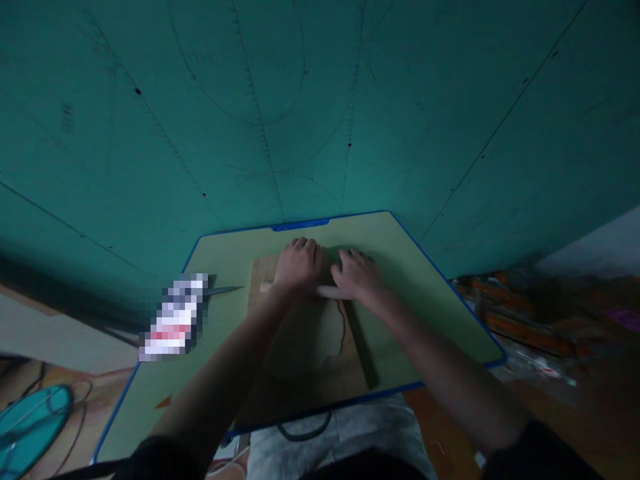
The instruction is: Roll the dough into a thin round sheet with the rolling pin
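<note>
A pale wooden rolling pin (331, 292) lies crosswise over the upper part of a thin, flattened sheet of dough (307, 337). Under the dough is a wooden board (345, 379), and the dough's right edge is ragged. My left hand (299, 263) is closed over the left part of the pin, knuckles up, with the pin's left end showing beyond the wrist. Toward the pin's right end, my right hand (359, 272) is curled over it, fingers pointing away from me. My left forearm hides the dough's left side.
The board rests on a small pale-green table (430, 300) with a blue rim, against a green wall (320, 120). On the left lie a pointed blade (225, 291), a blurred-out package (173, 320) and a small orange scrap (163, 402). A teal round object (35, 417) is at floor level.
</note>
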Available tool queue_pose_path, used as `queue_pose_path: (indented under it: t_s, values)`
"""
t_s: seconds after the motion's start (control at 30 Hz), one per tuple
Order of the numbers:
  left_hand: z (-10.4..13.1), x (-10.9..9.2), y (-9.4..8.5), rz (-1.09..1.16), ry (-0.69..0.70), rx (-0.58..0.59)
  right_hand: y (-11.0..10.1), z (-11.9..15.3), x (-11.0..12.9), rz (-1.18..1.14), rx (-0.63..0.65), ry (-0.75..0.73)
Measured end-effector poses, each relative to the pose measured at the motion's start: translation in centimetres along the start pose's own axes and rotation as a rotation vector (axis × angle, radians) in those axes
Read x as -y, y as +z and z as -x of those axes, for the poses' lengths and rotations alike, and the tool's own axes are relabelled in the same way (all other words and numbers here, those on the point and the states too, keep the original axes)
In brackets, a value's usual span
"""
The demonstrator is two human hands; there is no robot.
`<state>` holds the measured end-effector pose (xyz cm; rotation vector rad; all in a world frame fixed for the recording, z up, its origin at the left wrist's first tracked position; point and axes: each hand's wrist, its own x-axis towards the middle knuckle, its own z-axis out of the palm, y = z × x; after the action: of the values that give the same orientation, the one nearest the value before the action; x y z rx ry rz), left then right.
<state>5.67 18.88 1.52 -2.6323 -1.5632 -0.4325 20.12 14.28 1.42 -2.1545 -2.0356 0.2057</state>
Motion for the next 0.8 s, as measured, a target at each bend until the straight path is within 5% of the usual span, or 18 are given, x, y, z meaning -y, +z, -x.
queue_pose_path:
  t_s: [0.23, 0.6, 0.8]
  values:
    - [-0.6, -0.2, -0.1, -0.006, -0.022, -0.031, 0.0, -0.7, -0.1, 0.011, -0.068, -0.01]
    - [8.0, -1.1, -1.5, -0.055, -0.098, 0.055, 0.4, 8.0, 1.1, 0.067, -0.091, -0.203]
    - [9.3, 0.0, -1.9, -0.099, -0.14, 0.072, 0.4, 9.2, 2.0, 0.041, -0.032, -0.185]
